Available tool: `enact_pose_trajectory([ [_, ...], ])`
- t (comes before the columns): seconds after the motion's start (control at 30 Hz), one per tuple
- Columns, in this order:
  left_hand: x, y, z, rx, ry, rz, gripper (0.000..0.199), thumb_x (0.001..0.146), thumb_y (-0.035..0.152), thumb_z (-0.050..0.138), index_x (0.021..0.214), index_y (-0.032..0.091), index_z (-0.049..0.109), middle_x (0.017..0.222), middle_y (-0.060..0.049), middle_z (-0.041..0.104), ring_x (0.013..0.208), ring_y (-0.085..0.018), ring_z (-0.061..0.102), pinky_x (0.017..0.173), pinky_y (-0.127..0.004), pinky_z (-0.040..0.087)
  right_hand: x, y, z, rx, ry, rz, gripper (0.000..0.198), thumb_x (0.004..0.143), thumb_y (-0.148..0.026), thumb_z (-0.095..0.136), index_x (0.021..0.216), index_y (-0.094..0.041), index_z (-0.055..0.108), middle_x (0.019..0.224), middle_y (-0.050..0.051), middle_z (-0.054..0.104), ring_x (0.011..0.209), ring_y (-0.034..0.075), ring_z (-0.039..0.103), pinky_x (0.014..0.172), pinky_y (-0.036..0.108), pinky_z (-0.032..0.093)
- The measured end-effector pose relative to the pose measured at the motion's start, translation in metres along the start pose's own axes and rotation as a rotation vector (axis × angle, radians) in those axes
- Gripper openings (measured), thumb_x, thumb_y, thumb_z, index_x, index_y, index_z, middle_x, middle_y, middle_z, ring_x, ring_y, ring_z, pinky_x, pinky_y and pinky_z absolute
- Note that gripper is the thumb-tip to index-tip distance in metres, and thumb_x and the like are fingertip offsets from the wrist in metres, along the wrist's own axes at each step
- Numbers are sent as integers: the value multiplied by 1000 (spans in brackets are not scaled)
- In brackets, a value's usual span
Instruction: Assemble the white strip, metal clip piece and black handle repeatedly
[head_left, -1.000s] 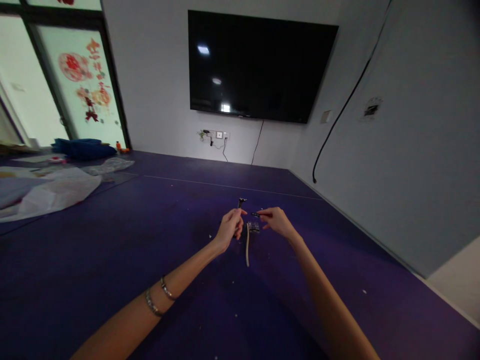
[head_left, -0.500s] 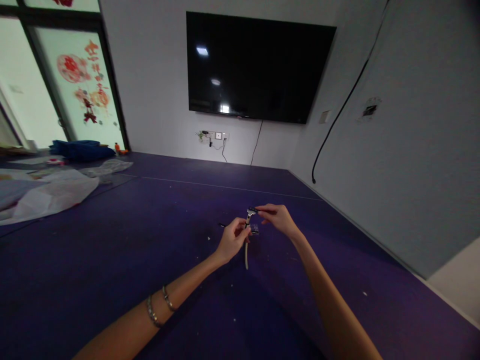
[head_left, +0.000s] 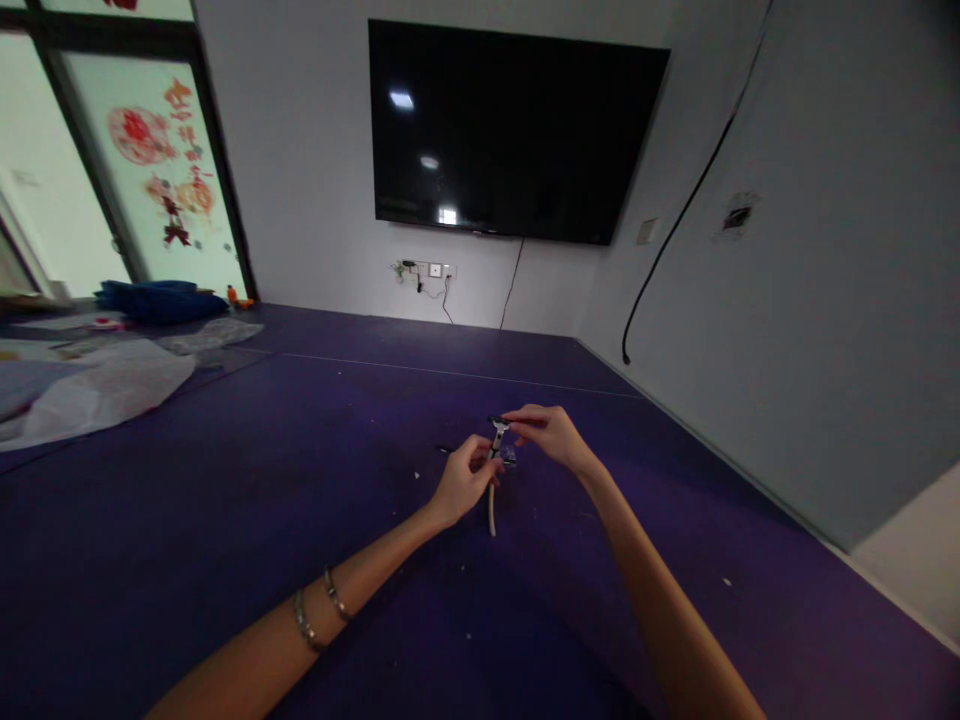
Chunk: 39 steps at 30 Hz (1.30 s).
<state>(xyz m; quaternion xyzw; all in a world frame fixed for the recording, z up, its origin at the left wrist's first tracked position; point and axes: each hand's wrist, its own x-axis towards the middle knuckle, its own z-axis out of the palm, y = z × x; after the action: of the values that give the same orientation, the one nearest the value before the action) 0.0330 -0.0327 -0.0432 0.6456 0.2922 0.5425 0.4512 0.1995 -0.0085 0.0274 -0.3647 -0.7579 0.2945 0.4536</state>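
Upright in front of me is a razor point(head_left: 492, 510) with a pale handle, a silvery neck and a dark crosswise head point(head_left: 495, 419). My left hand point(head_left: 465, 482) is closed around the middle of its handle, and the lower end sticks out below the fingers. My right hand point(head_left: 553, 434) pinches the right end of the head between thumb and fingertips; its fingers partly cover that end. Just behind the handle, a small clear plastic case point(head_left: 510, 456) shows, its contents too small to make out. A small dark thing point(head_left: 444, 449) lies left of my left hand.
The purple surface point(head_left: 300, 480) bears small white scraps. White plastic sheeting point(head_left: 112, 390) and a blue cloth bundle point(head_left: 161, 300) lie at the left. A black cable point(head_left: 679, 225) hangs along the right wall. A television point(head_left: 517, 130) hangs above wall sockets point(head_left: 435, 270).
The dark head has shifted slightly left and sits more squarely across the top of the handle. My right hand has moved slightly left with it. My left hand keeps its hold.
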Motion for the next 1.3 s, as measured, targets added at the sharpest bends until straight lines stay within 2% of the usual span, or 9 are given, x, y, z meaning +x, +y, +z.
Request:
enact_pose_trajectory([
  [0.57, 0, 1, 0, -23, 1, -15, 22, 76, 33, 60, 83, 16, 48, 69, 0, 58, 58, -12, 57, 56, -26, 48, -3, -10, 0, -1, -3, -17, 19, 71, -27, 63, 85, -18, 71, 80, 4, 66, 60, 12, 60, 56, 27, 53],
  [1.3, -1, -1, 4, -7, 69, -33, 19, 74, 31, 61, 77, 16, 48, 63, 1, 57, 51, -11, 55, 50, -25, 47, -3, -17, -1, -161, -14, -13, 18, 74, -21, 56, 85, -16, 69, 79, 5, 65, 55, 11, 59, 56, 25, 49],
])
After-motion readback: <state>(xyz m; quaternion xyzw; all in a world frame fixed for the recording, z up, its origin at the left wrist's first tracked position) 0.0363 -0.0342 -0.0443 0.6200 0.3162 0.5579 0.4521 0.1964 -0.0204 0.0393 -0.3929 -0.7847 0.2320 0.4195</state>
